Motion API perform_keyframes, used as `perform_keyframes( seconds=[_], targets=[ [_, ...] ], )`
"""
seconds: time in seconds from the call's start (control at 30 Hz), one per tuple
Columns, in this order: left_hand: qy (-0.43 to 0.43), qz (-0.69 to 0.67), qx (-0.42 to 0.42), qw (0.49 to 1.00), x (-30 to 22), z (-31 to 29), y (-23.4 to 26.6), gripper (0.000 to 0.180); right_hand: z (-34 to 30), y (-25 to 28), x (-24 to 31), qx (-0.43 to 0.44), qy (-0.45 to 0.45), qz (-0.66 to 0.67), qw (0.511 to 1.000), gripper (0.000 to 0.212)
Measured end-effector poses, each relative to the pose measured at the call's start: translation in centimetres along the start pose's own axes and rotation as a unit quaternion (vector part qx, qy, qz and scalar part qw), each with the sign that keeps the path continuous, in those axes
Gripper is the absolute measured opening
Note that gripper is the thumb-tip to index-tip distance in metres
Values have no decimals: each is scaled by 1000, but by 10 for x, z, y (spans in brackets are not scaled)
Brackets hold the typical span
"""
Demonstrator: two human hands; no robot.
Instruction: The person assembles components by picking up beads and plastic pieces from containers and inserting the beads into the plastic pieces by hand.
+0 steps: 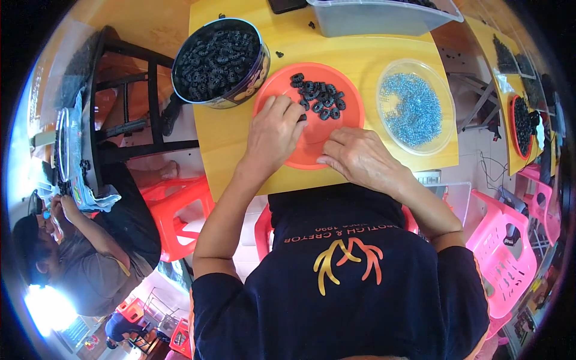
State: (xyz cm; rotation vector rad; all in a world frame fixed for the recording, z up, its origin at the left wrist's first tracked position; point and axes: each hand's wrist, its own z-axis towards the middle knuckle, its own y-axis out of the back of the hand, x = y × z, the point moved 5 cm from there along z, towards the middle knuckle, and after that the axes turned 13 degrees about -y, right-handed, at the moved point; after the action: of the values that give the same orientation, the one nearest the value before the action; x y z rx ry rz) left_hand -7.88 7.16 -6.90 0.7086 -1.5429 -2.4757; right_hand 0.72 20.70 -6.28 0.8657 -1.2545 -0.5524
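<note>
An orange-red plate (351, 84) lies on the yellow table, with a cluster of small black ribbed oval pieces (324, 98) on its far half. My left hand (273, 135) is over the plate's left side, its fingers curled closed around one black ribbed piece (302, 118) that peeks out by the fingertips. At the near right of the plate rests my right hand (363, 157), fingers bent inward and thumb close to them. Whatever it may pinch is hidden. To the right, a round clear tub (449, 111) holds many tiny blue, glassy-looking beads (414, 111).
A round tin (264, 66) full of black pieces stands left of the plate. A translucent bin (384, 23) sits at the far edge. Another person (90, 246) works at the left beside a red stool (174, 210). A pink chair (504, 258) stands at the right.
</note>
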Motion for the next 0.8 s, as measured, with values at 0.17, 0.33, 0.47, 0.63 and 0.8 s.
perform_keyframes(
  seconds=[0.17, 0.33, 0.47, 0.63, 0.8],
  targets=[
    [60, -79, -34, 995, 0, -9, 6, 19, 4, 4, -2, -36, -20, 59, 997, 16],
    [84, -287, -137, 944, -6, -14, 16, 22, 10, 7, -10, -102, -161, 297, 936, 15],
    [79, -338, -142, 927, -15, -15, 20, 23, 14, -5, -16, -9, -255, 530, 809, 16],
    [81, -356, -232, 902, -22, -21, 24, 31, 16, -5, -12, 22, -211, 594, 776, 15],
    [111, -352, -267, 890, -35, -34, 16, 33, 13, -14, -10, 78, -233, 632, 735, 14]
  ],
)
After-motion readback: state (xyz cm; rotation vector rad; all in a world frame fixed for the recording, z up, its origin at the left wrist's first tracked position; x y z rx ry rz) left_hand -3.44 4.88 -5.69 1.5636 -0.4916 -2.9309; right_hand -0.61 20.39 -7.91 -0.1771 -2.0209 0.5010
